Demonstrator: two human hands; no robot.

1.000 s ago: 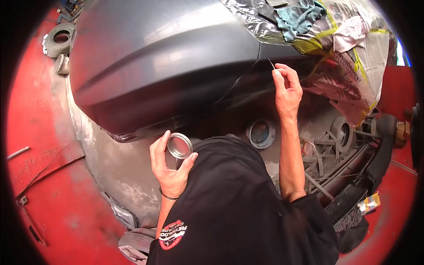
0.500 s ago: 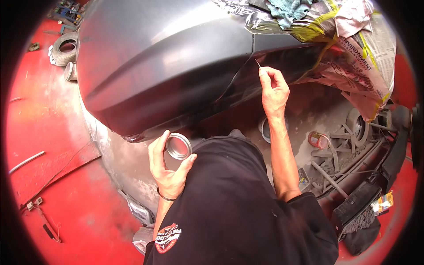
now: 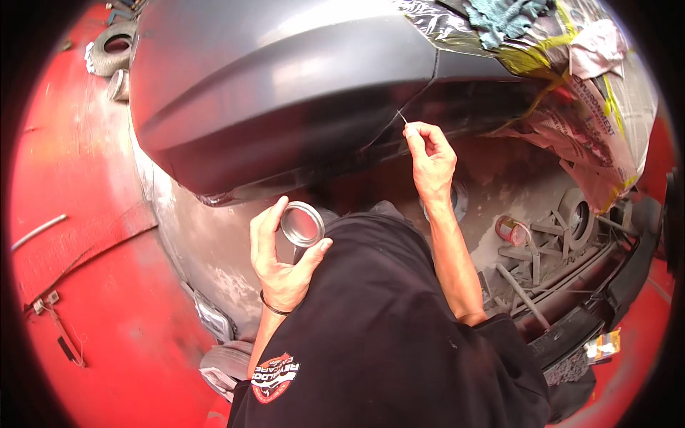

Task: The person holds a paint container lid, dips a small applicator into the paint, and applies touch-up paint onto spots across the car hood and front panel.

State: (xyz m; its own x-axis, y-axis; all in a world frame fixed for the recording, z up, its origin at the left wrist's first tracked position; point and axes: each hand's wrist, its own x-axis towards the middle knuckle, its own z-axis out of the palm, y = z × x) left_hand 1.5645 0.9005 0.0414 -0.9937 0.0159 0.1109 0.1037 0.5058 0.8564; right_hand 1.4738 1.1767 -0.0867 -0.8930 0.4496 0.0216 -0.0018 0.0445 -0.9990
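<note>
My left hand (image 3: 280, 277) is closed around a small round metal tin (image 3: 302, 224), thumb on one side and fingers on the other. The tin's round face points up at me, with a silver rim. Between thumb and fingertips, my right hand (image 3: 433, 167) pinches a thin, light-coloured stick (image 3: 402, 118); its exact kind is too small to tell. The stick's tip is at or close to the seam (image 3: 389, 123) in a dark, smooth car body (image 3: 285, 93). Whether it touches the surface I cannot tell.
Plastic, newspaper and yellow tape form masking (image 3: 571, 121) at the right, with a teal cloth (image 3: 503, 18) and a pale cloth (image 3: 597, 48) on top. A red can (image 3: 510, 230) stands near dusty metal parts and a bumper (image 3: 635, 250). Tyres (image 3: 114, 48) lie at upper left.
My right hand and the stick have moved down and left along the seam. My left hand, still holding the tin, has shifted slightly right. The whole view has shifted a little.
</note>
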